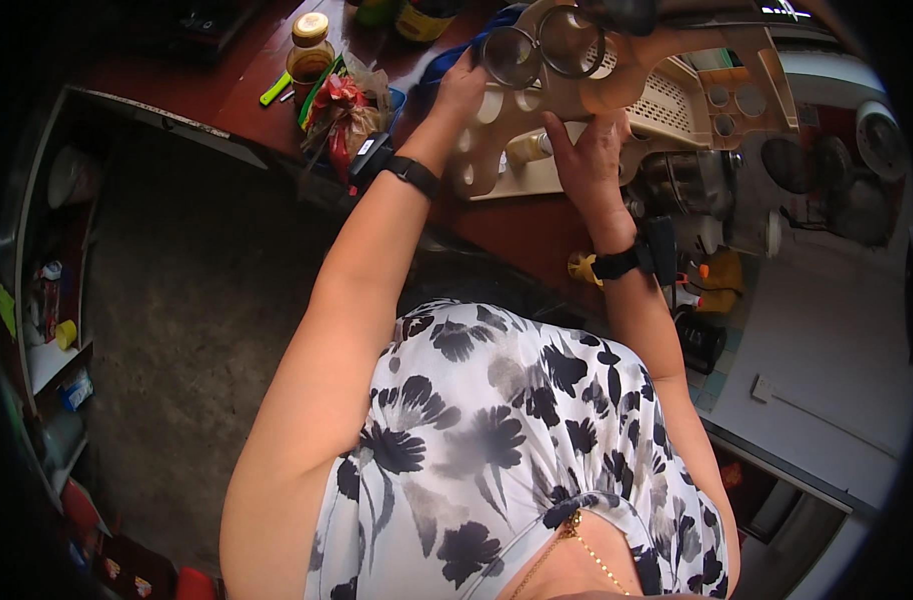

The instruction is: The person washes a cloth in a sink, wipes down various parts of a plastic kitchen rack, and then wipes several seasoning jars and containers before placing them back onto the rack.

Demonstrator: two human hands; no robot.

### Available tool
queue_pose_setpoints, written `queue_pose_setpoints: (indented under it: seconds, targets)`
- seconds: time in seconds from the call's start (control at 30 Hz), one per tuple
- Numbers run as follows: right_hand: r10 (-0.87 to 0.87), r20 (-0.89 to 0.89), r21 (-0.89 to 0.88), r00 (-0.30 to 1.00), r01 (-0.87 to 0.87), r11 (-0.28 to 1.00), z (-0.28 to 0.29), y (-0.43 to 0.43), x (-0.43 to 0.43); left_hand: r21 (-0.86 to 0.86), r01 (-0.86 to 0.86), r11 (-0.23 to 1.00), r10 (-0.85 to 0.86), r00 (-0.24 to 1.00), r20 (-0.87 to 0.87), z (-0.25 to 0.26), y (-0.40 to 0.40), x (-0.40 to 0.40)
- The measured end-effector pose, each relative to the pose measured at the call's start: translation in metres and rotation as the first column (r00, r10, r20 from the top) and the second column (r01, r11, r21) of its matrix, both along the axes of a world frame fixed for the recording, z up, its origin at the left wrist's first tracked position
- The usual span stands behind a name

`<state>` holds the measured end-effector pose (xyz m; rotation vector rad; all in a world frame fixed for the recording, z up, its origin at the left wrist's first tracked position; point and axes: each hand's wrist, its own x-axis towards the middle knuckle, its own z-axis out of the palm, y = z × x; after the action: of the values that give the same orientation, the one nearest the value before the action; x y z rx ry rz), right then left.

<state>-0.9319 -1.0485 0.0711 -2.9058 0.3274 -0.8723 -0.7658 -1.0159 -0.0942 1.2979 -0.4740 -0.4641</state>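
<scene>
A beige plastic kitchen rack (659, 105) with slotted and round-holed trays stands on the red-brown counter before me. My left hand (460, 88) is at its left edge, beside a blue cloth (435, 69); its fingertips are hidden, so whether it grips rack or cloth is unclear. Farther right, my right hand (593, 154) holds the rack's frame, thumb in front and fingers mostly out of sight behind. Two round, dark-rimmed, see-through items (510, 58) overlap the rack's upper part. Through the frame shows a jar-like container (530, 148) lying within the rack.
Left of the rack are a lidded glass jar (309, 56), a light-green-handled item (275, 88) and tied plastic bags (340, 101). A metal pot (685, 182), a clear jar (753, 232) and a dark appliance (700, 341) stand at the right. Shelves (59, 360) line the far left.
</scene>
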Motion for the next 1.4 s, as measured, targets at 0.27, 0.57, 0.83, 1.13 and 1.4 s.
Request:
queue_pose_setpoints:
  seconds: [0.27, 0.57, 0.83, 1.13, 1.4]
  targets:
    - [0.019, -0.025, 0.001, 1.0, -0.019, 1.0, 0.0, 0.006, 0.009, 0.635, -0.047, 0.771, -0.094, 0.978, 0.187, -0.115, -0.005, 0.024]
    - [0.05, 0.066, -0.039, 0.997, -0.047, 0.998, -0.002, -0.001, 0.004, 0.185, -0.018, 0.983, 0.026, 0.999, -0.043, 0.008, 0.042, -0.046]
    - [0.004, 0.024, -0.042, 1.0, -0.003, 0.999, -0.02, -0.013, 0.006, 0.448, -0.011, 0.894, -0.112, 0.963, 0.247, 0.012, 0.088, -0.092]
    - [0.014, 0.021, -0.047, 1.0, -0.013, 0.999, -0.016, -0.015, 0.007, 0.678, 0.25, 0.691, -0.312, 0.949, -0.032, -0.081, 0.13, -0.108]
    - [-0.122, 0.259, 0.272, 0.958, 0.048, 0.961, -0.016, 0.006, -0.054, 0.7, 0.394, 0.595, -0.525, 0.85, -0.032, -0.06, 0.149, -0.102]
